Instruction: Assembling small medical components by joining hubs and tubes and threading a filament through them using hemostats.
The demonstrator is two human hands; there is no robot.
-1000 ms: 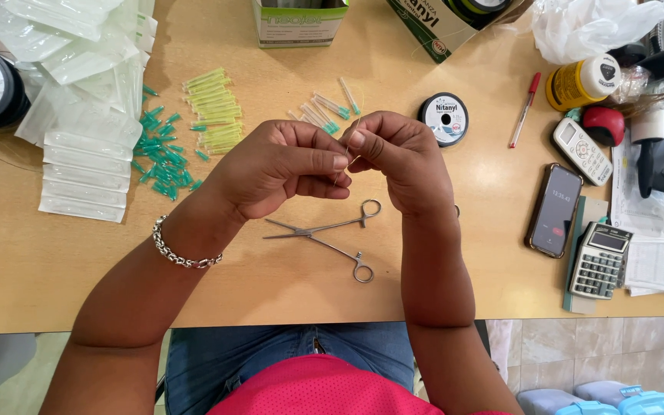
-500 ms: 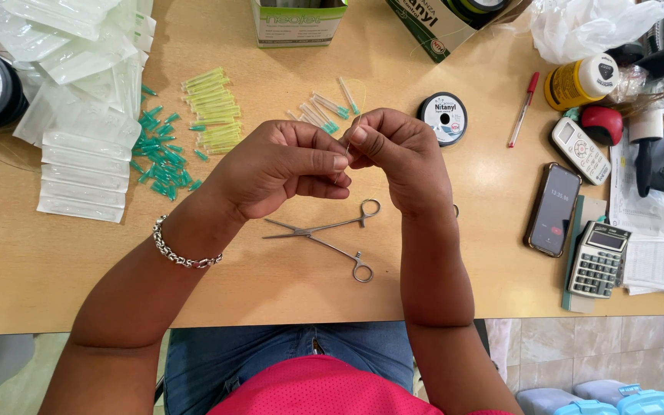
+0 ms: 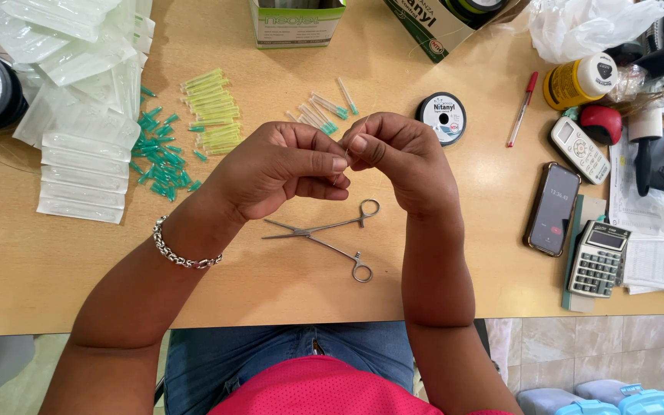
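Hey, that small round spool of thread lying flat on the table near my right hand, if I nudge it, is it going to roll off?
Probably not. The small round spool lies flat on its face on the table, so a nudge would likely slide it rather than roll it. Tipped onto its rim, its disc shape could roll. It looks small and light, so even a soft push may shift it toward the pen.

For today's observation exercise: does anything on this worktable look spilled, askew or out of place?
Yes: small green caps lie scattered loosely beside the stacked clear packets, unlike the tidy yellow-green pile. The metal forceps lie splayed open below both hands.
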